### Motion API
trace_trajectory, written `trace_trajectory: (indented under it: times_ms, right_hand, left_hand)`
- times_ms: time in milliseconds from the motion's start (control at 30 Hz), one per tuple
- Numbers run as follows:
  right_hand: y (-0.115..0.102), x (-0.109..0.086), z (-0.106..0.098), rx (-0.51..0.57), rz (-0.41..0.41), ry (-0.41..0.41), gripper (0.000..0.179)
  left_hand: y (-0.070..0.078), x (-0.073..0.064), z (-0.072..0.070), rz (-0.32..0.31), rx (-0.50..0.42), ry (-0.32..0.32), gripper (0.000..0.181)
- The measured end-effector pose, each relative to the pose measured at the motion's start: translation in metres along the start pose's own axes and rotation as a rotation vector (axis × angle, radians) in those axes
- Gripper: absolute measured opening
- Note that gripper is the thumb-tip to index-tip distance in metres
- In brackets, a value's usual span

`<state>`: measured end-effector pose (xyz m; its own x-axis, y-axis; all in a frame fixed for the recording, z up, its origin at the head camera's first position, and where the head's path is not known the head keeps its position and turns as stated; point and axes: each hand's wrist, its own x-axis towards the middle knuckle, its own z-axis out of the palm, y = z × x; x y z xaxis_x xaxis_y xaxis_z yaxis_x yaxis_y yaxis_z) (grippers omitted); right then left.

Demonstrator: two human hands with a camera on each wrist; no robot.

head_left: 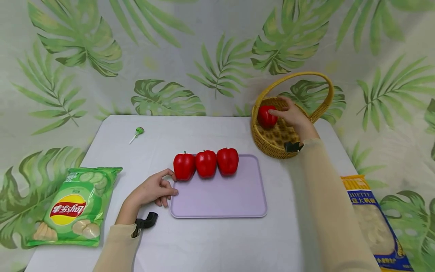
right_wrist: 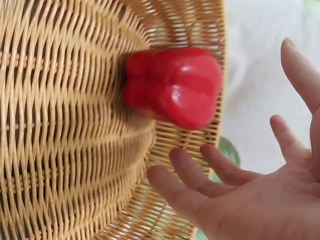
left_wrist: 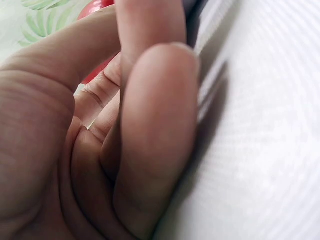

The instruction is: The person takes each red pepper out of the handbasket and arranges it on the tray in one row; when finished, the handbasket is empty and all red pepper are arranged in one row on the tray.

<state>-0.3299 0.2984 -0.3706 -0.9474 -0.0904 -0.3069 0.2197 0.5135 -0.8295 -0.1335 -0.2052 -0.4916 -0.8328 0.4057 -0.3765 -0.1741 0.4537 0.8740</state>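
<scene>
My right hand (head_left: pixel 291 114) reaches into a yellow wicker basket (head_left: pixel 268 145) at the back right. In the right wrist view its fingers are spread beside a red bell pepper (right_wrist: pixel 175 87), with a gap between. That pepper lies against the basket's inner wall. My left hand (head_left: pixel 154 189) rests at the left edge of a pale purple tray (head_left: pixel 217 204), fingers loosely bent. Its fingertips are by the tray's rim and the leftmost pepper (head_left: pixel 184 166). Two more red peppers, a middle one (head_left: pixel 205 164) and a right one (head_left: pixel 227 161), stand in line along the tray's far side.
A green Lay's chip bag (head_left: pixel 76 206) lies at the left of the white table (head_left: pixel 217 245). A green lollipop (head_left: pixel 138 132) lies at the back left. At the right edge is a blue and yellow pasta bag (head_left: pixel 374 226). The basket's tall handle (head_left: pixel 299 73) arches above it.
</scene>
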Motion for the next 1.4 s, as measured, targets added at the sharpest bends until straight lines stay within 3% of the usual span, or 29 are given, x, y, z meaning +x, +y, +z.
trace_trajectory:
  times_ms: [200, 367, 667, 900, 1400]
  right_hand:
    - [-0.007, 0.003, -0.002, 0.05, 0.054, -0.05, 0.093]
    - [-0.006, 0.006, -0.002, 0.054, 0.053, -0.071, 0.093]
    - [0.013, 0.029, -0.002, 0.101, 0.079, -0.092, 0.09]
    - [0.017, 0.035, -0.002, 0.159, 0.113, -0.113, 0.093]
    - [0.021, 0.043, 0.005, 0.143, 0.105, -0.119, 0.089]
  left_hand:
    - [0.0, 0.0, 0.0, -0.003, 0.008, 0.003, 0.046]
    - [0.0, 0.0, 0.0, -0.004, 0.006, 0.003, 0.047]
    - [-0.001, 0.0, 0.0, -0.014, 0.013, 0.01, 0.047]
    - [-0.001, 0.0, 0.001, -0.007, 0.013, 0.008, 0.047]
    - [0.0, 0.0, 0.0, -0.01, 0.015, 0.012, 0.046]
